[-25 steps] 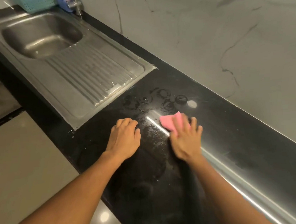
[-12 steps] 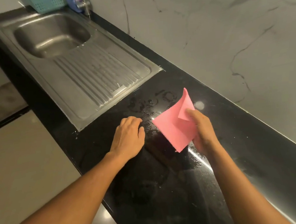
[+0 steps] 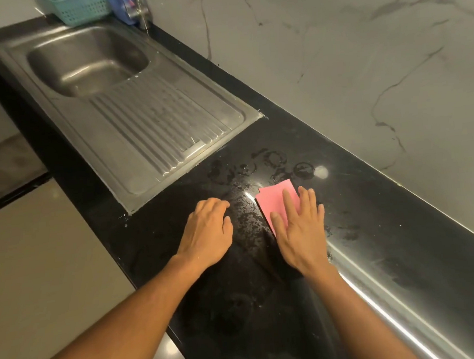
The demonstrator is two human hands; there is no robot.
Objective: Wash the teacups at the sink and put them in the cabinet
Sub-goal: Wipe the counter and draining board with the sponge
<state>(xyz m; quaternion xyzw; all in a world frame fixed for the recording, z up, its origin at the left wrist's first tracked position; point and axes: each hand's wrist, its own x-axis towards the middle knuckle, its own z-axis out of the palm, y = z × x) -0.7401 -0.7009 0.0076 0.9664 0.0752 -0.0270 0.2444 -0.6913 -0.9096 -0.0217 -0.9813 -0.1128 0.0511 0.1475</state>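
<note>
Since no teacups are seen at the sink (image 3: 87, 60) or on the wet countertop (image 3: 373, 226), washing is judged finished, while a pink cloth (image 3: 274, 202) is pressed under the flat right hand (image 3: 301, 231) and nothing is held by the relaxed left hand (image 3: 206, 232).

The right hand (image 3: 299, 228) presses a folded pink cloth (image 3: 278, 201) flat on the wet black countertop (image 3: 373, 226); the left hand (image 3: 207, 232) rests beside it.
</note>
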